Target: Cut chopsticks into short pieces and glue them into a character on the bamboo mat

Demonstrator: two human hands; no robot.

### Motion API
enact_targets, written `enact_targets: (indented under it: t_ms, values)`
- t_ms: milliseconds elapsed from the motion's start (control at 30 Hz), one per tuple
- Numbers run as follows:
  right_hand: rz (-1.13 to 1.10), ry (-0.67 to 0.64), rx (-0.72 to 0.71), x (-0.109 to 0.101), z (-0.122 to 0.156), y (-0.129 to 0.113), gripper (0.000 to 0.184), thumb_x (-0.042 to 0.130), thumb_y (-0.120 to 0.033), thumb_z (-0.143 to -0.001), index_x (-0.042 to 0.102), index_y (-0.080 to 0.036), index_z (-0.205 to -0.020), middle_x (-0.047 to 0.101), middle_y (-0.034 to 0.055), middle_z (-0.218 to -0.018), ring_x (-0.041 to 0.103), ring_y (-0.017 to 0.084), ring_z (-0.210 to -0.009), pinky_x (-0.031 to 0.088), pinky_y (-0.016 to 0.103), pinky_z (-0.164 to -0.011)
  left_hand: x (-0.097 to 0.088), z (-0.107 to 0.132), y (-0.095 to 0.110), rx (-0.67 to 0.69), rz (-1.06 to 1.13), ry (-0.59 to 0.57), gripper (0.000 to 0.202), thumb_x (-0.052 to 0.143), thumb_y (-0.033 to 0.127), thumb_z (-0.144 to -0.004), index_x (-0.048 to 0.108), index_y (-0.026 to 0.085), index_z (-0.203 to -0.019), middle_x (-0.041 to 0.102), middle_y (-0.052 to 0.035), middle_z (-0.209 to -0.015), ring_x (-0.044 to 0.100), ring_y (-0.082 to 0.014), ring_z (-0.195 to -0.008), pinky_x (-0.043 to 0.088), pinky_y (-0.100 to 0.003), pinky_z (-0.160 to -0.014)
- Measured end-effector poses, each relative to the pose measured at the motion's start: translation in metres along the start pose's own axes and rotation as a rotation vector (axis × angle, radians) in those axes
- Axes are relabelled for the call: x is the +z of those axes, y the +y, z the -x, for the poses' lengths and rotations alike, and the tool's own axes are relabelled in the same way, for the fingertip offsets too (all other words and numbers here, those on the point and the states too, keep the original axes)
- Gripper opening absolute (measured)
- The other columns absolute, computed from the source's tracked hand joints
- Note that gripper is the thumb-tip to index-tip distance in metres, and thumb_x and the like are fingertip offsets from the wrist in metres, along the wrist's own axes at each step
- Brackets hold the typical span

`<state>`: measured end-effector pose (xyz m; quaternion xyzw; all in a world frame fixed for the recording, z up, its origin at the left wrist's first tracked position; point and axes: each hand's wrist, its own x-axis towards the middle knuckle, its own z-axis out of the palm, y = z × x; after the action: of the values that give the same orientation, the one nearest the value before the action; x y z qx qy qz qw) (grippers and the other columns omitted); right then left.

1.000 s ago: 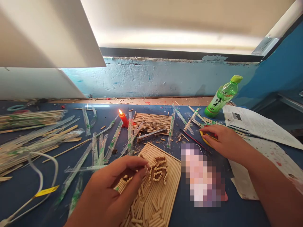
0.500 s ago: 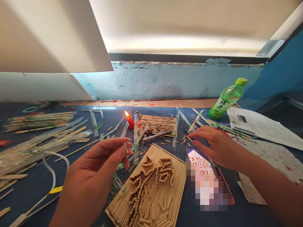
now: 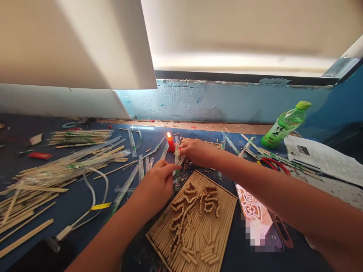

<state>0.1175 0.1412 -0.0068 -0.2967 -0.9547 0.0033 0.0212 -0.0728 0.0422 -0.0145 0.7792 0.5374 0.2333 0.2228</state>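
My left hand (image 3: 161,180) is closed in a pinch over the far left edge of the panel of wooden sticks (image 3: 227,211). A short wooden stick showed in this pinch a moment ago; the fingers mostly hide it now. My right hand (image 3: 197,152) reaches across just right of the lit red candle (image 3: 170,144), fingertips pressed together and pointing down-left. Whatever it pinches is hidden. On the panel, small round pieces form a raised character (image 3: 184,213), with several loose short sticks (image 3: 195,243) lying below. A clear plastic wrapper (image 3: 177,177) lies between the hands.
Beneath my right forearm lies a phone (image 3: 252,211) showing a similar design. Red-handled pliers (image 3: 275,164), papers (image 3: 320,156) and a green tea bottle (image 3: 283,126) stand or lie right. Bundled sticks (image 3: 79,138), loose sticks and a white cable (image 3: 92,189) cover the left.
My right hand has moved left from beside the phone to near the candle. My left hand has moved forward and closer to it. The view has shifted left.
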Motion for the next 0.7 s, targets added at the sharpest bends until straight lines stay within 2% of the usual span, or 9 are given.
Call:
enact_targets:
  t_ms: [67,167,367,500,700]
  values:
    - [0.027,-0.015,-0.018,0.001,-0.005,0.0,0.019,0.056,-0.006,-0.092,0.071,-0.014,-0.099,0.067,0.0116,-0.101,0.056,0.018,-0.086,0.038,0.032,-0.075,0.004,-0.001,-0.004,0.016,-0.157,-0.093,0.043,0.038,0.008,-0.092,0.073,0.018,-0.114,0.062,-0.0094,-0.102,0.065,-0.0208,-0.09,0.053,-0.039,-0.087]
    - [0.059,-0.028,-0.04,0.001,-0.007,0.001,0.017,0.058,-0.009,-0.092,0.069,-0.017,-0.104,0.067,0.0112,-0.103,0.057,0.021,-0.089,0.036,0.033,-0.072,0.008,-0.001,-0.011,-0.007,-0.244,-0.165,0.045,0.039,0.007,-0.091,0.071,0.016,-0.121,0.063,-0.0114,-0.105,0.067,-0.0231,-0.093,0.053,-0.039,-0.088]
    - [0.117,-0.066,-0.044,-0.003,-0.01,0.001,0.016,0.057,-0.005,-0.092,0.063,-0.015,-0.103,0.069,0.0118,-0.101,0.058,0.022,-0.091,0.036,0.033,-0.071,0.009,0.0,-0.016,-0.034,-0.281,-0.153,0.04,0.038,0.008,-0.091,0.072,0.015,-0.112,0.065,-0.0114,-0.103,0.068,-0.0245,-0.095,0.052,-0.041,-0.089]
    - [0.148,-0.097,-0.048,-0.007,-0.013,0.0,0.022,0.055,-0.001,-0.09,0.064,-0.014,-0.105,0.07,0.0126,-0.1,0.058,0.022,-0.09,0.038,0.033,-0.072,0.009,0.001,-0.014,-0.05,-0.282,-0.133,0.036,0.04,0.008,-0.091,0.072,0.016,-0.106,0.067,-0.0105,-0.1,0.068,-0.024,-0.094,0.052,-0.041,-0.089]
    - [0.175,-0.119,-0.028,-0.008,-0.016,-0.001,0.017,0.056,-0.002,-0.089,0.066,-0.013,-0.096,0.07,0.0145,-0.099,0.059,0.024,-0.091,0.04,0.035,-0.073,0.009,0.001,-0.01,-0.066,-0.28,-0.143,0.034,0.038,0.01,-0.093,0.07,0.016,-0.102,0.067,-0.011,-0.1,0.068,-0.025,-0.097,0.052,-0.042,-0.09]
